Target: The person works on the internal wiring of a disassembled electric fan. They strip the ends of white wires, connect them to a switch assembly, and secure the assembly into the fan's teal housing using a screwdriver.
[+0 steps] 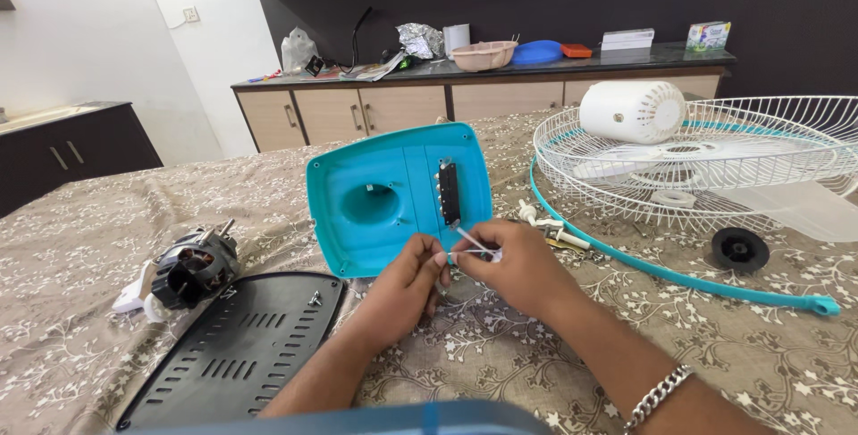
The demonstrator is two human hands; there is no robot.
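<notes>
Down in the head view, both hands meet near the middle of the worktop [500,354], which is covered with a beige cloth printed with pale branches. The left hand [407,283] has its fingers bunched together, tips pinched on the near end of a thin white wire [472,243]; the right hand [518,265] is curled just beside it, thumb and forefinger pinching the same wire a little farther along, so the two hands touch or nearly touch. The wire runs up and away from the fingers to the lower end of a dark switch strip [449,192] set in a turquoise plastic housing [393,198], which stands tilted just beyond the hands, its hollow inner face and round hole turned toward the camera. A metal chain bracelet [660,395] sits on the right wrist. Toward the near left edge lies a black vented base plate [237,350], flat, and just beyond it, near the left edge, a small electric motor [189,270] with copper windings showing. On the right side of the worktop a white wire fan guard [715,162] lies flat with a white fan blade [643,158] inside it and a white ribbed motor cover [633,111] resting on its far rim. A turquoise rim band [679,278] curves along the cloth below the guard, with a black round knob [740,247] just beyond it and small white fittings [547,225] between guard and housing
</notes>
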